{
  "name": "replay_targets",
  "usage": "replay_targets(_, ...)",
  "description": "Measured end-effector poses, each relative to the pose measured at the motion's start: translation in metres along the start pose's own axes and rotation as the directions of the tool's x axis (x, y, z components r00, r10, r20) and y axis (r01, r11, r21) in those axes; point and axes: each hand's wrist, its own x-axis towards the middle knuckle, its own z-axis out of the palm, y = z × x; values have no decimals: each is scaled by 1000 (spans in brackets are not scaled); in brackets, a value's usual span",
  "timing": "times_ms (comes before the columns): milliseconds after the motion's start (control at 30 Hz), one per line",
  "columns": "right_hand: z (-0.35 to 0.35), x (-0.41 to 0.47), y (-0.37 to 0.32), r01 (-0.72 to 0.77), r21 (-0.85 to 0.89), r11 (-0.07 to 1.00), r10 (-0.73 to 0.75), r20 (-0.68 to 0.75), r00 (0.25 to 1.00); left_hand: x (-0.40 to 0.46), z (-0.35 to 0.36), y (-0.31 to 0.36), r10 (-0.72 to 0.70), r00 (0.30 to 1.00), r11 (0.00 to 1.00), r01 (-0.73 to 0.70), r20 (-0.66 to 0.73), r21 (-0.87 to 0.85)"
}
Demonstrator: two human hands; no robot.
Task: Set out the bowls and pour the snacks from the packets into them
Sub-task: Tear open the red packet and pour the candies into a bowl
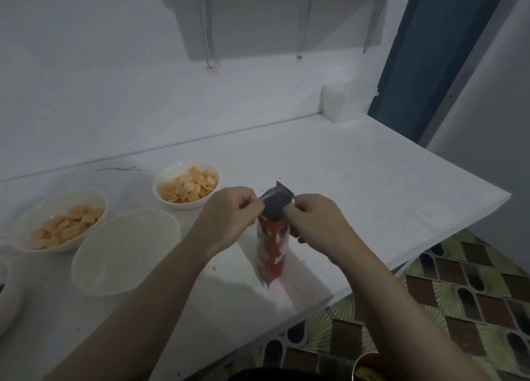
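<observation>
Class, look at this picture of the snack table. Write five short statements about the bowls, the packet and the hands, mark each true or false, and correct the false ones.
1. Both the left hand and the right hand pinch the top of the red snack packet. True.
2. All three white bowls hold snacks. False: the far bowl and the left bowl hold orange crackers, but the near bowl is empty.
3. The packet lies flat on the white counter. False: it is held upright above it.
4. The empty bowl sits nearest the person. True.
5. The packet is being tipped over a bowl. False: it is held to the right of the bowls.
</observation>
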Motion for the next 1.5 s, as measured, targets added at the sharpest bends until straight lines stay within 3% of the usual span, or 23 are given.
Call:
replay_targets(100,-3,1,3,19,28,999,-15,-121,992,0,-5,0,21,990,990,-1,-136,142)
replay_targets(167,0,-1,5,65,28,997,-59,-184,981,-5,-1,1,20,990,992,-2,-137,127)
replay_targets(333,-5,-8,9,181,-59,982,-190,-283,940,-12,8,7,-140,989,946,146,41,-289)
replay_targets(467,-9,-15,8,271,-42,962,-269,-329,905,-1,24,-6,-386,922,773,342,31,-535)
replay_targets(567,-11,-22,7,337,31,941,-310,-321,895,8,34,-18,-511,841,626,507,179,-593)
replay_targets(633,-11,-26,7,362,99,927,-317,-309,896,7,38,-22,-510,812,560,564,284,-606)
replay_targets(733,-10,-30,5,374,180,910,-317,-281,906,6,39,-24,-425,830,519,550,360,-654)
replay_targets(1000,-17,-39,3,386,91,918,-361,-211,908,15,36,-12,-428,826,327,519,365,-790)
replay_targets(1100,-21,-41,1,355,62,933,-344,-141,929,14,33,-6,-446,830,342,503,334,-794)
replay_targets(1200,-24,-43,-3,368,29,929,-364,-95,927,14,26,-7,-452,851,439,474,268,-764)
replay_targets(1367,-27,-40,-16,382,-48,923,-384,-177,906,14,11,-10,-490,856,462,413,161,-785)
replay_targets(1500,-23,-36,-31,366,12,931,-353,-231,907,12,-11,-6,-490,868,450,331,81,-829)
